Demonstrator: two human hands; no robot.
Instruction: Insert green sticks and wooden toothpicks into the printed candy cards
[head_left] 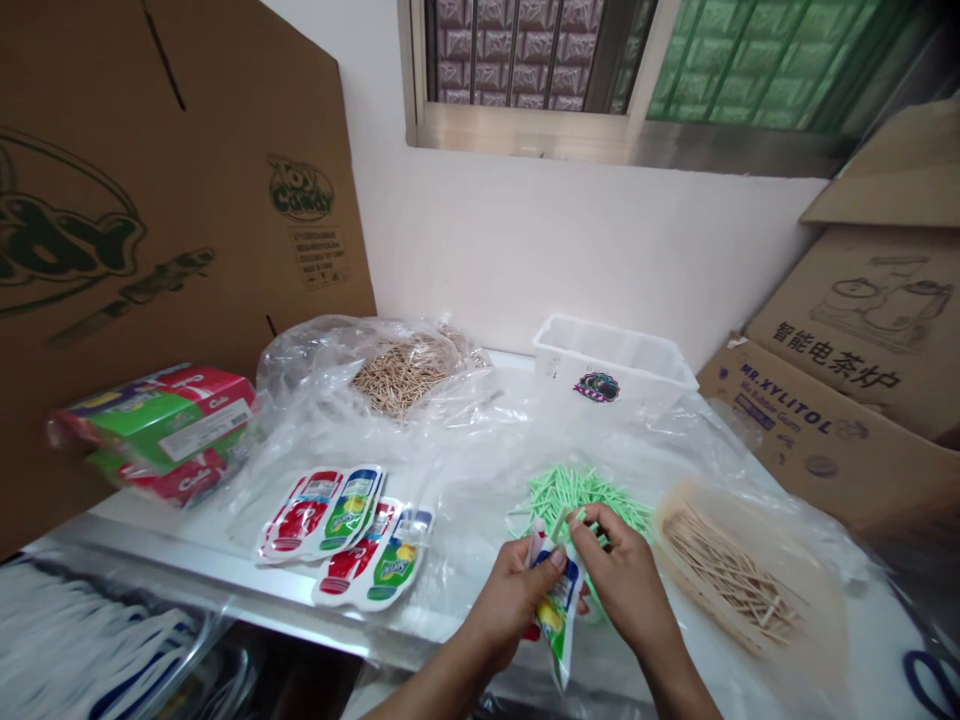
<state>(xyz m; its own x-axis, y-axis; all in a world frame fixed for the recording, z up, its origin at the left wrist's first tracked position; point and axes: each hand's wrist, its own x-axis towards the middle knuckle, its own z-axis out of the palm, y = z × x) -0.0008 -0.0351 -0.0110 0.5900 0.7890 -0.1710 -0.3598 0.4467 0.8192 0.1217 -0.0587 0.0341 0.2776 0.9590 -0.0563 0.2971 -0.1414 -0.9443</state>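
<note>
The left hand (521,588) pinches a printed pouch (558,612) in its fingers; the right hand (621,575) has fingers pressed together on seemingly a green stick (581,516) at its top. Just beyond the fingers lies a green stick pile (566,485); right of them, a tray (825,620) of pale sticks (731,570); left, printed packets (301,512); farthest, a white bin (645,382).

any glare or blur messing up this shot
Head view: glare streaks the clear plastic sheet; the wrapped red-and-green packs at left look smeared; the top right corner falls dark; the printed packet in the left hand is clearer, though its small print is unreadable.
</note>
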